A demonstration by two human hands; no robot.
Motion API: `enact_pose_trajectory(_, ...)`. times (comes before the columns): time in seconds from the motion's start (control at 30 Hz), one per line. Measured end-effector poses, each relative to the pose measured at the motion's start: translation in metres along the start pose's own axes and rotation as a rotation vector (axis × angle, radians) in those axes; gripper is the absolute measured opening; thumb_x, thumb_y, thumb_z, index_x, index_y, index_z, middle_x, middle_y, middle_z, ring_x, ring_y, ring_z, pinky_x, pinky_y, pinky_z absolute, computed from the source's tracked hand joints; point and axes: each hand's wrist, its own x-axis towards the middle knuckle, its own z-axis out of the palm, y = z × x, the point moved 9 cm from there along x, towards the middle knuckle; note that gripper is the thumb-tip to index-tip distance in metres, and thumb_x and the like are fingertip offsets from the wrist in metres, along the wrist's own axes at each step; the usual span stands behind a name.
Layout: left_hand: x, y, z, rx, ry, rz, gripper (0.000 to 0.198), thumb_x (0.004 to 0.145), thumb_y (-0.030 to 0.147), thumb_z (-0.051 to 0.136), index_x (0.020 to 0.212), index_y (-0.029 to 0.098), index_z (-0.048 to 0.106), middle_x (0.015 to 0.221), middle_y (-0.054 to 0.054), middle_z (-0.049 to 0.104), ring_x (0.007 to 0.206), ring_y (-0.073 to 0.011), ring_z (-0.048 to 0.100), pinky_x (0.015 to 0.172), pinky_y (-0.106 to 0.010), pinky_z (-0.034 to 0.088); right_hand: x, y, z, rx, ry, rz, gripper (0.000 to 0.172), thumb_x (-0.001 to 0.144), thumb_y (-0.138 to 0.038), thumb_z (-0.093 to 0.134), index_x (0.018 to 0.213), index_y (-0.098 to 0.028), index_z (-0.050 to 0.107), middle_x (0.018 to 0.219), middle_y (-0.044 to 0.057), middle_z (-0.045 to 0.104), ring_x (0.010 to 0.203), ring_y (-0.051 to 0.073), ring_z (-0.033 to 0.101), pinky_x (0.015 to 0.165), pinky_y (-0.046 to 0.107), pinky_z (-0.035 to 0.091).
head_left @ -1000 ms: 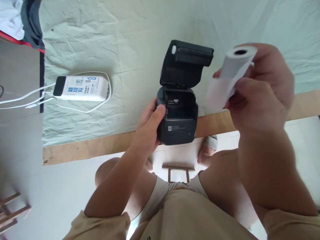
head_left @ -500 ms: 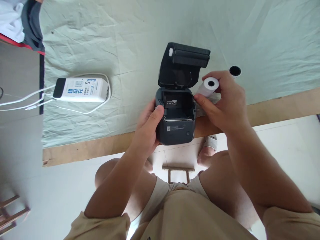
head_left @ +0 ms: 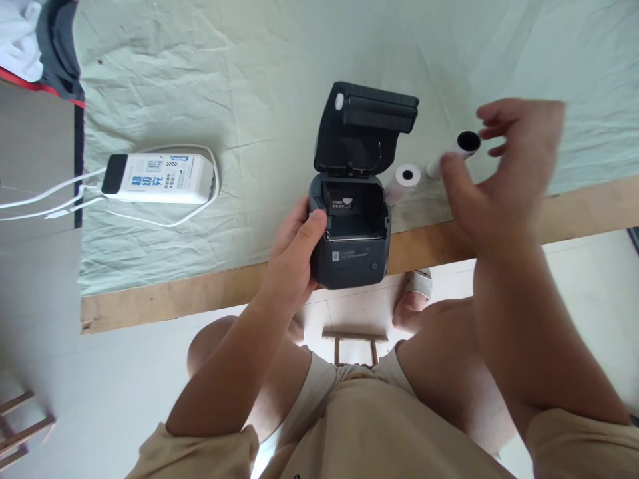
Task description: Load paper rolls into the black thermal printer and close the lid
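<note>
A small black printer [head_left: 352, 239] sits at the table's front edge with its lid [head_left: 364, 130] flipped up and its paper bay empty. My left hand [head_left: 294, 256] grips the printer's left side, thumb on its top edge. A white paper roll [head_left: 403, 181] lies on the cloth just right of the printer. Beside it lies a thin roll with a dark core [head_left: 456, 152]. My right hand [head_left: 504, 169] hovers open above that thin roll, fingers spread and blurred, holding nothing.
A pale green cloth [head_left: 249, 86] covers the wooden table [head_left: 164, 296]. A white power strip [head_left: 157, 178] with white cables lies at the left. Clothes [head_left: 34, 40] are piled at the far left corner. My knees and a small stool [head_left: 355, 346] are below the edge.
My right hand brought the paper roll down from the air, set it beside the printer and let go. It has since lifted and moved right, open. The left hand stayed on the printer.
</note>
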Motion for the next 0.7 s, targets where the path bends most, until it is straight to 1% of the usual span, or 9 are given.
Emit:
enact_pose_trajectory(0.1, 0.0, 0.001, 0.0, -0.002, -0.001, 0.006, 0.036, 0.098, 0.05, 0.065, 0.123, 0.025, 0.07, 0.113, -0.007, 0.08, 0.101, -0.0271, 0.08, 0.073, -0.033, 0.067, -0.008, 0.028, 0.023, -0.022, -0.156, 0.137, 0.057, 0.08, -0.02, 0.077, 0.133, -0.026, 0.057, 0.111, 0.012, 0.071, 0.089, 0.026, 0.069, 0.076, 0.04, 0.055)
enact_pose_trajectory(0.17, 0.0, 0.001, 0.001, -0.001, -0.002, 0.006, 0.035, 0.098, 0.05, 0.065, 0.122, 0.025, 0.07, 0.112, -0.007, 0.08, 0.101, -0.0271, 0.08, 0.072, -0.032, 0.067, -0.012, 0.035, 0.029, 0.027, -0.207, 0.198, 0.065, 0.082, -0.018, 0.074, 0.14, -0.03, 0.049, 0.106, 0.008, 0.073, 0.077, 0.022, 0.065, 0.072, 0.038, 0.053)
enact_pose_trajectory(0.23, 0.0, 0.001, 0.001, -0.003, -0.003, 0.004, 0.035, 0.098, 0.05, 0.065, 0.122, 0.025, 0.07, 0.111, -0.007, 0.08, 0.099, -0.0268, 0.08, 0.071, -0.032, 0.067, -0.014, 0.031, 0.033, 0.085, -0.273, 0.209, 0.061, 0.084, -0.015, 0.068, 0.139, -0.03, 0.048, 0.107, 0.007, 0.074, 0.076, 0.021, 0.065, 0.07, 0.037, 0.052)
enact_pose_trajectory(0.3, 0.0, 0.001, 0.002, -0.01, -0.008, 0.004, 0.036, 0.098, 0.05, 0.066, 0.122, 0.024, 0.069, 0.11, -0.007, 0.08, 0.097, -0.0265, 0.081, 0.07, -0.032, 0.067, -0.014, 0.024, 0.036, 0.1, -0.32, 0.159, 0.053, 0.082, -0.014, 0.066, 0.132, -0.028, 0.055, 0.111, 0.01, 0.074, 0.084, 0.023, 0.067, 0.076, 0.038, 0.054)
enact_pose_trajectory(0.43, 0.0, 0.0, 0.001, -0.003, 0.0, -0.002, 0.036, 0.098, 0.051, 0.065, 0.122, 0.025, 0.069, 0.111, -0.007, 0.08, 0.098, -0.0267, 0.08, 0.07, -0.032, 0.067, -0.009, 0.021, 0.03, 0.025, -0.249, 0.082, 0.051, 0.079, -0.015, 0.07, 0.129, -0.027, 0.064, 0.117, 0.012, 0.069, 0.102, 0.027, 0.067, 0.091, 0.044, 0.055)
enact_pose_trajectory(0.53, 0.0, 0.0, 0.0, 0.004, 0.006, 0.005, 0.036, 0.098, 0.052, 0.065, 0.122, 0.026, 0.069, 0.111, -0.006, 0.08, 0.098, -0.0269, 0.081, 0.071, -0.033, 0.067, -0.004, 0.018, 0.02, 0.124, -0.187, 0.102, 0.06, 0.081, -0.014, 0.07, 0.136, -0.033, 0.059, 0.111, 0.006, 0.067, 0.093, 0.024, 0.068, 0.086, 0.042, 0.057)
enact_pose_trajectory(0.6, 0.0, 0.001, 0.0, -0.004, 0.009, 0.008, 0.033, 0.098, 0.051, 0.066, 0.118, 0.025, 0.069, 0.111, -0.006, 0.08, 0.098, -0.0263, 0.081, 0.071, -0.032, 0.067, 0.002, 0.006, 0.0, 0.265, -0.075, 0.116, 0.058, 0.084, -0.018, 0.072, 0.137, -0.037, 0.056, 0.112, 0.004, 0.063, 0.091, 0.022, 0.068, 0.079, 0.04, 0.056)
enact_pose_trajectory(0.67, 0.0, 0.002, -0.001, -0.001, 0.021, 0.006, 0.032, 0.097, 0.051, 0.067, 0.115, 0.024, 0.069, 0.11, -0.006, 0.08, 0.1, -0.0257, 0.08, 0.071, -0.031, 0.066, 0.006, -0.013, -0.018, 0.371, 0.004, 0.152, 0.037, 0.092, -0.031, 0.07, 0.127, -0.038, 0.058, 0.118, 0.004, 0.06, 0.104, 0.025, 0.069, 0.083, 0.041, 0.055)
enact_pose_trajectory(0.7, 0.0, 0.002, -0.001, 0.006, 0.027, 0.006, 0.032, 0.097, 0.051, 0.067, 0.114, 0.024, 0.069, 0.109, -0.006, 0.08, 0.101, -0.0257, 0.08, 0.072, -0.031, 0.066, 0.006, -0.027, -0.018, 0.459, -0.044, 0.151, 0.032, 0.091, -0.039, 0.072, 0.121, -0.037, 0.06, 0.121, 0.004, 0.06, 0.107, 0.027, 0.069, 0.084, 0.043, 0.055)
